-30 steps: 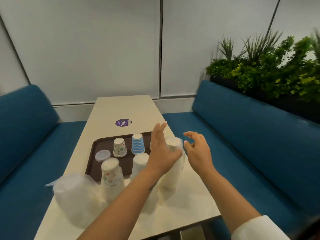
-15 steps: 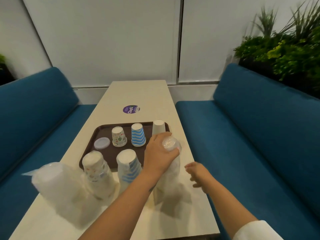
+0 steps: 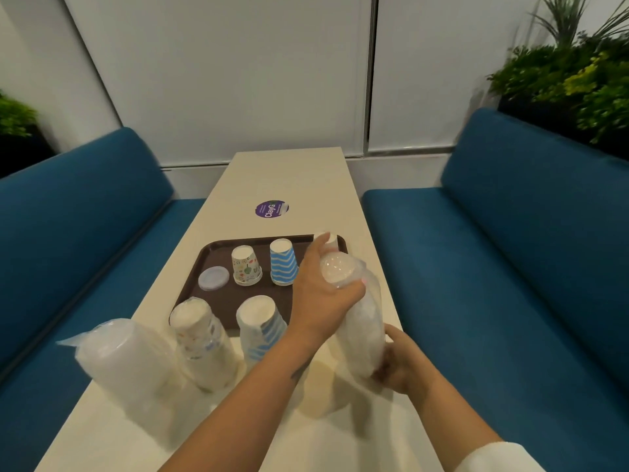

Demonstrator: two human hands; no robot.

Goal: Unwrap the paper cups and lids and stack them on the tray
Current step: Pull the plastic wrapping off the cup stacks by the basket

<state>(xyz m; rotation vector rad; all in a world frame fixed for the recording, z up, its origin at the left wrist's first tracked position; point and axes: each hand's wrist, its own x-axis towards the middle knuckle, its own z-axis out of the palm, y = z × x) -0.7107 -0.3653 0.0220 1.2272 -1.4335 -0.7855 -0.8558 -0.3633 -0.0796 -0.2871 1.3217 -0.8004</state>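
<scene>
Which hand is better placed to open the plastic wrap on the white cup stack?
Left. The left hand already grips the plastic-wrapped white cup stack at its top end; the right hand supports its bottom.

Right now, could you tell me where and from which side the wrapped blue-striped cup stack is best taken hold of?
Grip the wrapped blue-striped cup stack around its narrow upper end, coming from above and the near side. It stands inverted and leans towards the camera; the floral wrapped stack crowds its left and the left hand and forearm its right.
</scene>
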